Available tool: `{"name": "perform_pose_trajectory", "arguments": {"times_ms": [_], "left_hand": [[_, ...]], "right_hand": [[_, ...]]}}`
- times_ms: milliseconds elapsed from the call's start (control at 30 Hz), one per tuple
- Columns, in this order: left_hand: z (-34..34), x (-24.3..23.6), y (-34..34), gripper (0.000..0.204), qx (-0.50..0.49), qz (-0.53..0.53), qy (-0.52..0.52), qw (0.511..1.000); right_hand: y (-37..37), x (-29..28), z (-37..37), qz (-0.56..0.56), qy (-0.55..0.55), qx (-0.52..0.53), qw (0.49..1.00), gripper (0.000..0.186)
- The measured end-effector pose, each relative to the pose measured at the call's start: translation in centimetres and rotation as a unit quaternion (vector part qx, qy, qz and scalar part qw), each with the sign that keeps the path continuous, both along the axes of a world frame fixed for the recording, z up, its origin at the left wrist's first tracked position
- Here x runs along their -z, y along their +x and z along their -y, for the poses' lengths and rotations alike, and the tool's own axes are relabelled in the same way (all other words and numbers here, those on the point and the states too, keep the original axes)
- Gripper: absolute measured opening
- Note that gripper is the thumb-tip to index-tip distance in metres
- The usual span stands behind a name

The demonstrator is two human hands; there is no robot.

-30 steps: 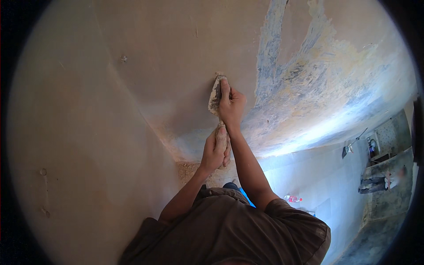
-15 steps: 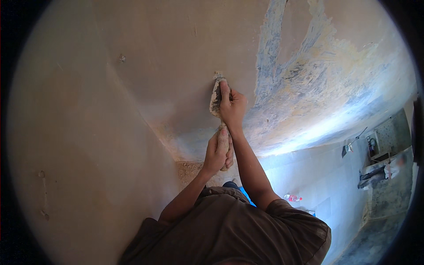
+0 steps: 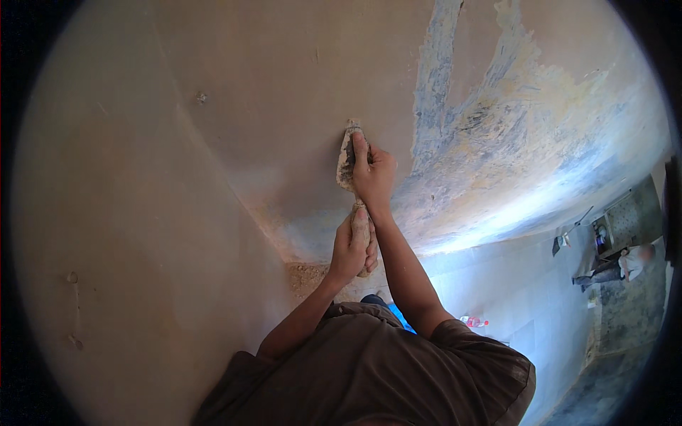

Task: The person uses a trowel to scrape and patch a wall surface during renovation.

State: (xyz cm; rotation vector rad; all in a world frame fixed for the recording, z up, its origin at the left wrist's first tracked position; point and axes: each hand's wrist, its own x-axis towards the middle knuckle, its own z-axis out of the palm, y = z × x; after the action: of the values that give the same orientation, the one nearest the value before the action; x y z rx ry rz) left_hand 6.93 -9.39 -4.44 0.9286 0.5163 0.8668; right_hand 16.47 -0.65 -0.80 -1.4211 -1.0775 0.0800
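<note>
A plaster-crusted trowel (image 3: 345, 169) points away from me, its narrow tip against the brownish wall (image 3: 284, 85). My left hand (image 3: 350, 248) is wrapped round its handle, thumb lying along the top. Farther up, my right hand (image 3: 376, 177) grips the blade, with the thumb laid flat along its face and the other fingers curled at the right edge. Right at the tip is a small pale rough spot (image 3: 354, 123) on the wall. The underside of the blade is hidden.
Bluish and yellowish bare patches (image 3: 490, 121) spread over the wall to the right. A wall corner runs down the left. Sandy rubble (image 3: 305, 277) lies at the wall's foot. A bottle (image 3: 474, 321) is on the floor, and another person (image 3: 625, 266) stands far right.
The trowel tip sits slightly lower on the rough spot; both hands keep their grip. The view has shifted a little. The far person's pose has changed.
</note>
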Motion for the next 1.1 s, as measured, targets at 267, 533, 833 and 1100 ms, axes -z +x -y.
{"name": "perform_pose_trajectory", "arguments": {"times_ms": [267, 533, 833, 1100], "left_hand": [[-0.5, -0.6, -0.4, 0.044, -0.014, -0.024, 0.031, 0.999], [-1.0, -1.4, -0.2, 0.045, -0.017, -0.036, 0.06, 0.997], [-1.0, -2.1, 0.0, 0.046, -0.016, -0.042, 0.042, 0.998], [-0.5, -0.7, 0.2, 0.047, -0.019, -0.055, 0.041, 0.998]], "right_hand": [[-0.6, -0.7, -0.4, -0.044, 0.008, -0.014, 0.999, 0.053], [0.2, -0.3, -1.2, -0.063, 0.003, -0.02, 0.998, 0.055], [0.3, -1.0, -1.3, -0.056, 0.006, -0.012, 0.998, 0.053], [0.3, 0.0, -0.8, -0.055, 0.017, 0.001, 0.998, 0.053]]}}
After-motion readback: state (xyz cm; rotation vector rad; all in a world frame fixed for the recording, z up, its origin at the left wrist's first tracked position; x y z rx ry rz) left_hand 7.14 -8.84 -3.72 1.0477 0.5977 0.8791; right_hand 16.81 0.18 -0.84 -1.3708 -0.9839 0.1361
